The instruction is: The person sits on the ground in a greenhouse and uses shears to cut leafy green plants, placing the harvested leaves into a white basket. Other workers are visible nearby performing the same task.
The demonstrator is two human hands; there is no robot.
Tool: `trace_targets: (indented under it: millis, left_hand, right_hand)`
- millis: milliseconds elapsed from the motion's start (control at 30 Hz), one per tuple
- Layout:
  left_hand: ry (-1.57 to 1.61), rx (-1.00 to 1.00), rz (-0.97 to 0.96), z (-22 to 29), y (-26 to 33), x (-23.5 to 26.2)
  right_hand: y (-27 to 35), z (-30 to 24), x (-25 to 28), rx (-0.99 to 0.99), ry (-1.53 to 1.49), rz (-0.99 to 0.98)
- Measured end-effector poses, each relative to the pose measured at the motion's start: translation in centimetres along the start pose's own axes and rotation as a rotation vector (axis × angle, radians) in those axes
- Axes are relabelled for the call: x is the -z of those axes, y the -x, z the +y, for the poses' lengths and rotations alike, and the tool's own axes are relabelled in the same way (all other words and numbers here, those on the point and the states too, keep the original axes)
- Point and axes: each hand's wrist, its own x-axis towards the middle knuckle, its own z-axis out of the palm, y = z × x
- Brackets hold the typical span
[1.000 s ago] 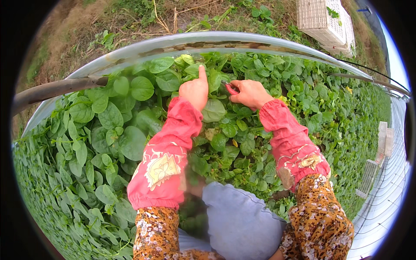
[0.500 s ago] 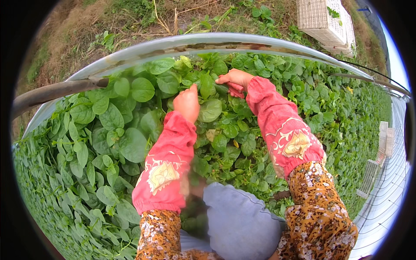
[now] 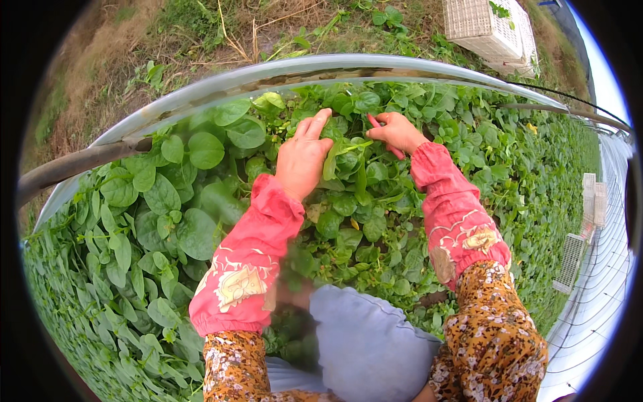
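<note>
My left hand (image 3: 303, 157) reaches over the leafy green plants (image 3: 348, 201), its fingers stretched forward and its thumb apart. Broad leaves (image 3: 331, 163) touch or lie just beside that thumb; whether it holds them I cannot tell. My right hand (image 3: 400, 134) is closed round a small red tool (image 3: 373, 120), which shows above and below the fingers; its kind is hidden. A pale green stem (image 3: 358, 145) ends at the right fingertips. Both forearms wear pink sleeve covers over floral sleeves.
A pale plastic-edged rim (image 3: 321, 65) arches along the bed's far side. A dark pole (image 3: 84, 164) enters from the left. White woven crates (image 3: 485, 30) stand beyond it, others (image 3: 571, 261) at far right. My blue-clad knee (image 3: 368, 342) is close below.
My hands have drawn apart: the right moved right, and the left's fingers have stretched out and forward. The red tool now shows more clearly. The view has shifted slightly.
</note>
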Motion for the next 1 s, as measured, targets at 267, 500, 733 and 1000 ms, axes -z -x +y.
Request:
trace_targets:
  millis: [267, 500, 733, 1000]
  left_hand:
    - [-0.163, 0.100, -0.195, -4.0, -1.0, -7.2]
    - [-0.183, 0.054, -0.068, -3.4, 0.6, -7.8]
    - [-0.125, 0.150, 0.024, -3.8, 3.5, -8.2]
    - [0.048, 0.263, 0.098, -1.7, 3.6, -6.0]
  right_hand:
    - [1.2, -3.2, -0.1, -0.079, 0.232, -0.245]
    - [-2.7, -0.6, 4.9, -0.281, -0.058, -0.374]
    - [-6.9, -1.6, 1.7, -0.440, -0.226, -0.685]
    - [-5.5, 0.3, -1.1, -0.206, -0.227, -0.343]
